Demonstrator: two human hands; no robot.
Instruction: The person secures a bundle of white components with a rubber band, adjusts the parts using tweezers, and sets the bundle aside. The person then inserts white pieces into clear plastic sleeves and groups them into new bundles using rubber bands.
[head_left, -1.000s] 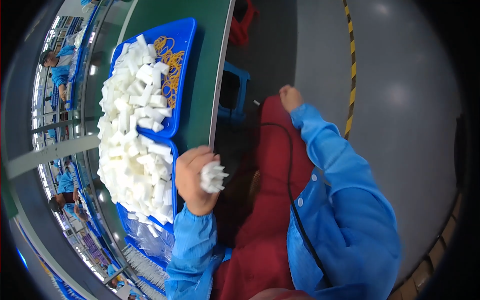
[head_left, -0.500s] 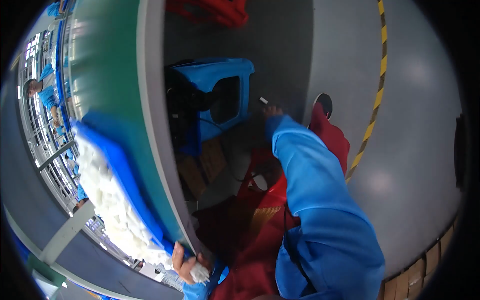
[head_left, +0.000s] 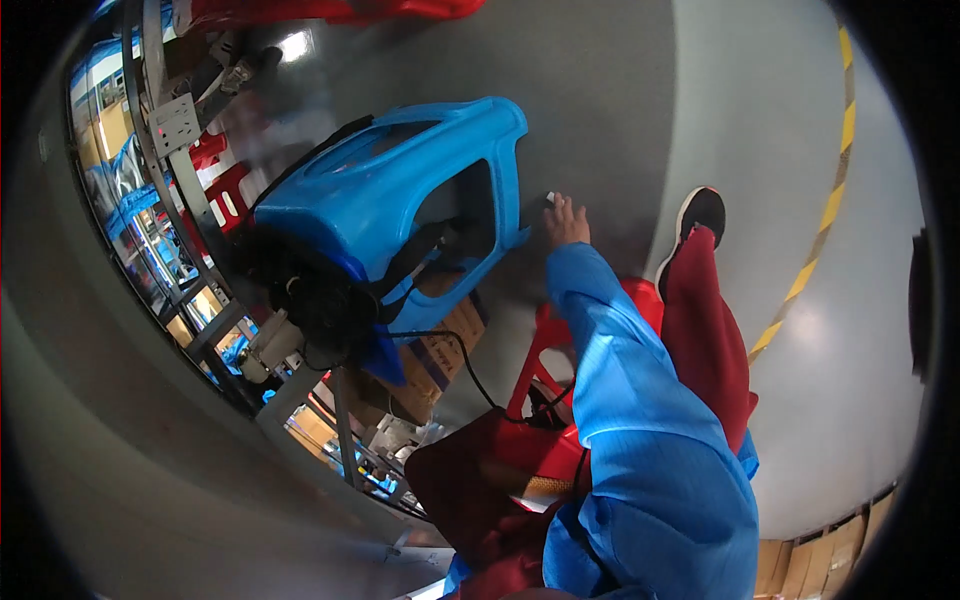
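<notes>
My right hand [head_left: 567, 222] reaches down toward the grey floor with its fingers spread. Just beyond its fingertips lies a small white piece [head_left: 551, 197]; whether they touch it I cannot tell. The blue sleeve [head_left: 640, 380] of my right arm runs up from the lower edge. My left hand is out of view.
A blue plastic stool [head_left: 400, 190] lies to the left of my hand, with a dark bundle [head_left: 320, 300] against it. Beneath are cardboard boxes [head_left: 445, 345] and a black cable [head_left: 465, 360]. A red stool [head_left: 530, 445] is near my legs. Yellow-black tape [head_left: 815, 250] marks the floor.
My view has dipped below the table, so the tray of white pieces and my left hand have left the picture. My right hand has come closer to the white piece on the floor.
</notes>
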